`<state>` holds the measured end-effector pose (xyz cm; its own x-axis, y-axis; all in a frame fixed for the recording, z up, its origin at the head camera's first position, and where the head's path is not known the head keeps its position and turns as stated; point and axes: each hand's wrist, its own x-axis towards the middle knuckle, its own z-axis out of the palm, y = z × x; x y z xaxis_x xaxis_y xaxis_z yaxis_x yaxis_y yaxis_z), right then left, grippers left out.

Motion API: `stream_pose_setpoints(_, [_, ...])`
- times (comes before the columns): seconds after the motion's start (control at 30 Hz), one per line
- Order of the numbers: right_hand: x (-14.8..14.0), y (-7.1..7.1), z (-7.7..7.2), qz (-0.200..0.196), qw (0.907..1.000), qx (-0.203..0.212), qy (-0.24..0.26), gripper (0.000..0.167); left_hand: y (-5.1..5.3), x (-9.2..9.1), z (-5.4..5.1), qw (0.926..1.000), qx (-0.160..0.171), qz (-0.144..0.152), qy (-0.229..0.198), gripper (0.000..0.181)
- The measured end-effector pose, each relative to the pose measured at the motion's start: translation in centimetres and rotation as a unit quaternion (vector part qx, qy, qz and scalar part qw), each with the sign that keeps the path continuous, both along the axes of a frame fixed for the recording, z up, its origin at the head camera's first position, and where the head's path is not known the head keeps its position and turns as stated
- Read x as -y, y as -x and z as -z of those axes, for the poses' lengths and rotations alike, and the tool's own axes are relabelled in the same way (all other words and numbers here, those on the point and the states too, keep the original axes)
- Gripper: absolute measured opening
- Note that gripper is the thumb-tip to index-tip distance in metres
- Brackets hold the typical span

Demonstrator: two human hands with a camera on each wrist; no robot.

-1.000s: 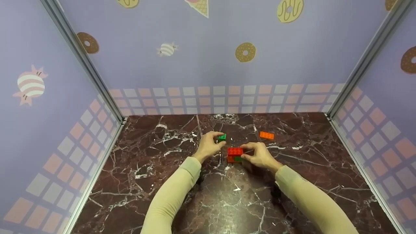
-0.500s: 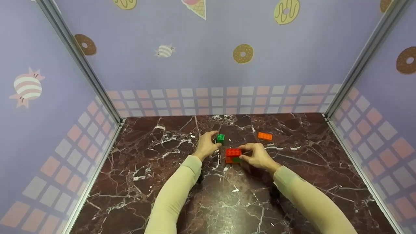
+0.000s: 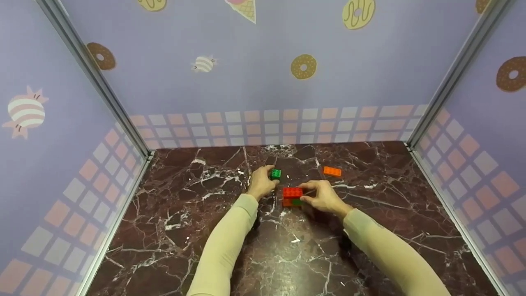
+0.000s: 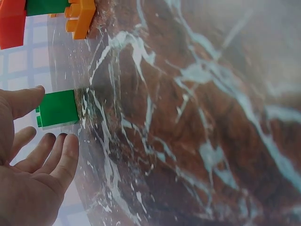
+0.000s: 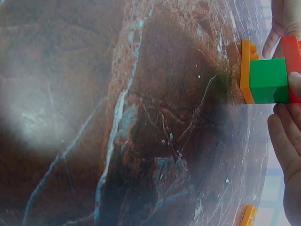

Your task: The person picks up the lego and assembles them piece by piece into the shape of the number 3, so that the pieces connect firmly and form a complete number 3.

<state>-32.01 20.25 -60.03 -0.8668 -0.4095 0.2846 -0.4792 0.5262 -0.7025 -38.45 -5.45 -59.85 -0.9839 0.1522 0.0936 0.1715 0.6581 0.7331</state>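
Observation:
A small green brick [image 3: 275, 174] stands on the marbled table with its studs up. My left hand [image 3: 260, 183] reaches round it, thumb and fingers on either side. In the left wrist view, a gap shows between the fingertips [image 4: 71, 141] and the green brick [image 4: 58, 108]; whether the thumb touches it I cannot tell. Nearer to me is a stack: an orange plate [image 5: 245, 70] at the bottom, a green block [image 5: 268, 81] on part of it, and a red brick [image 3: 292, 192] on top. My right hand [image 3: 324, 196] pinches the right end of the red brick.
Behind the right hand, a separate orange brick [image 3: 332, 171] lies on the table [image 3: 197, 242]. Patterned walls [image 3: 263, 90] close the table in at the back and both sides.
The green brick at my left hand, partly covered by fingers before, now shows its whole studded top. My right hand keeps its pinch on the stack. The view has shifted slightly.

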Motion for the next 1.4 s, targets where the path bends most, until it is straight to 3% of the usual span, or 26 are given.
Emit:
stream_pose_setpoints(0.33, [-0.05,0.1,-0.02,0.003,0.9999,-0.01,-0.009,0.03,0.61,-0.53,0.42,0.9991,0.022,-0.033,-0.015,0.058])
stream_pose_setpoints(0.57, [-0.14,0.06,-0.05,0.0,0.9996,-0.022,-0.018,0.03,0.91,-0.73,0.66,0.9987,0.033,-0.039,-0.009,0.057])
stream_pose_setpoints(1.13, [0.04,0.02,-0.29,0.001,0.9999,-0.007,-0.015,0.029,0.89,-0.71,0.99,0.9984,0.005,-0.056,-0.005,0.038])
stream_pose_setpoints(1.4, [-0.09,0.1,-0.29,0.004,0.9998,-0.008,-0.019,0.031,0.77,-0.68,0.91,0.998,0.007,-0.055,-0.031,0.036])
